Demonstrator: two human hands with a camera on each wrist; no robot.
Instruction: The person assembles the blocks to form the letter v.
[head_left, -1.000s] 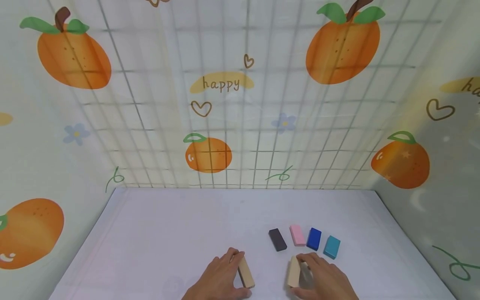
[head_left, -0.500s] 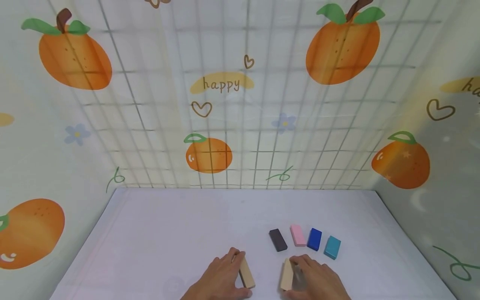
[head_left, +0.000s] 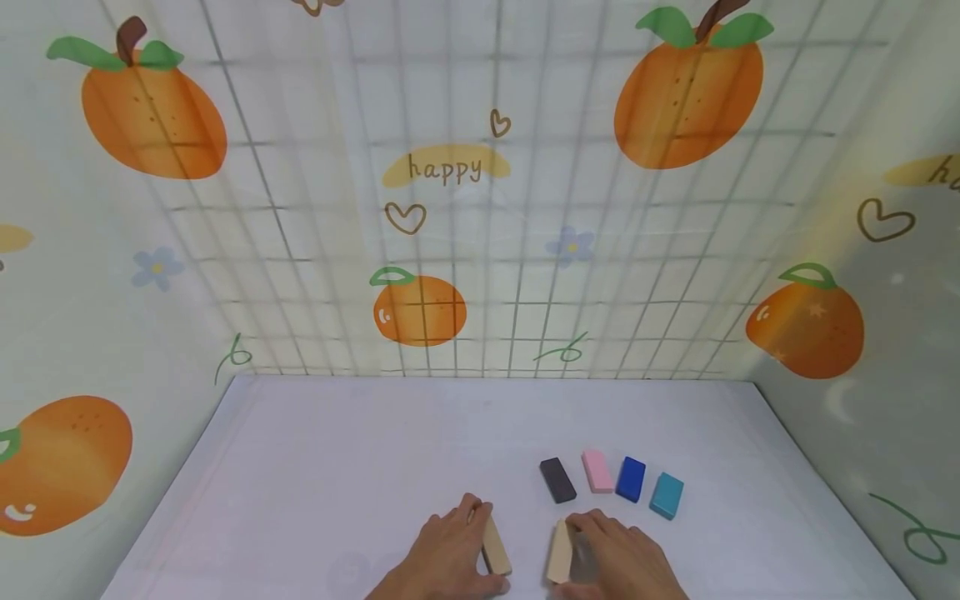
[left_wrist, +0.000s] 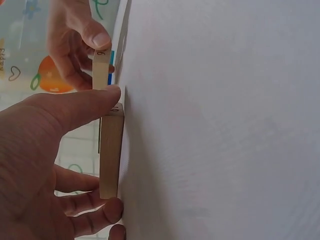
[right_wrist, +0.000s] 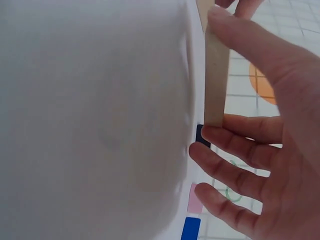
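Observation:
Near the front of the white table, my left hand (head_left: 442,554) holds a pale wooden block (head_left: 495,547) by its two ends, thumb at the near end and fingers at the far one. My right hand (head_left: 626,554) grips a similar wooden block (head_left: 559,553) the same way, a short gap to the right. In the left wrist view, small dark characters mark the near ends of the left block (left_wrist: 111,157) and the right block (left_wrist: 101,70). Whether the right block touches the table, I cannot tell.
Beyond my right hand lie a black block (head_left: 558,480), a pink block (head_left: 597,472), a dark blue block (head_left: 631,479) and a teal block (head_left: 667,496). Curtains with printed oranges (head_left: 420,311) hang behind and beside the table (head_left: 337,450).
My right hand has moved left with its wooden block, narrowing the gap to the left block. My left hand and its block stay almost where they were.

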